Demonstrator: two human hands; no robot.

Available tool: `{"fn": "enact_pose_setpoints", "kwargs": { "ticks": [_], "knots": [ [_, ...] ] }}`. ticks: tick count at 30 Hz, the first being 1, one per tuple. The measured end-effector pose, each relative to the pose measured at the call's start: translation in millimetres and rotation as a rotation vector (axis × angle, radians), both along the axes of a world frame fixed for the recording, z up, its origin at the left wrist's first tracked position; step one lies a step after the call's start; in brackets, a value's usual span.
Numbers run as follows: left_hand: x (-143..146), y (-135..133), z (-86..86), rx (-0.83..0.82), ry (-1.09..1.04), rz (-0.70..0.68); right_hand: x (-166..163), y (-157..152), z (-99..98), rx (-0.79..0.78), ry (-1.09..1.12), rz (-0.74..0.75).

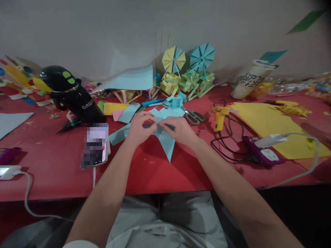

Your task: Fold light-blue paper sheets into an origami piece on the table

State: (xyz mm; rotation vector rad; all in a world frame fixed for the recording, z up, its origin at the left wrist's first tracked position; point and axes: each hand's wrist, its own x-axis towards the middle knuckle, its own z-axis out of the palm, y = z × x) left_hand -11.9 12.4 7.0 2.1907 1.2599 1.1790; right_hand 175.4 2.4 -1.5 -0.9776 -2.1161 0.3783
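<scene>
A light-blue, pointed paper piece (pixel 167 144) lies at the middle of the red-covered table (pixel 168 179), between and under the two hands. It looks partly worked: a sharp corner points to the near side, but the part under the fingers is hidden. The right hand (pixel 182 129) pinches a dark, slim, stick-like tool (pixel 170 126) over it; the left hand (pixel 139 128) curls at its far-left part, and whether it grips cannot be told.

Loose light-blue paper (pixel 120 134) lies flat to the left, seemingly unused. Beyond are grey-green-handled scissors (pixel 195 117) and, farther, finished-looking yellow-and-blue (pixel 173 59) and blue (pixel 202 57) pleated paper wheels.
</scene>
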Motion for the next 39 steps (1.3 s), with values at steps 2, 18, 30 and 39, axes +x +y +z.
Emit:
{"fn": "enact_pose_setpoints", "kwargs": {
  "ticks": [2, 18, 30, 39],
  "knots": [
    [-1, 1, 0.2, 0.017, -0.038, 0.000, 0, 0, -0.9, 0.071, -0.001, -0.009],
    [-24, 17, -8.1, -0.128, -0.128, 0.250, 33, 1, 19.1, 0.124, 0.163, -0.212],
    [1, 2, 1.5, -0.587, -0.571, -0.096, 22, 13, 4.1, -0.265, 0.437, -0.199],
    [-2, 4, -4.9, -0.478, -0.392, -0.191, 6, 6, -1.9, -0.627, 0.365, -0.052]
  ]
}}
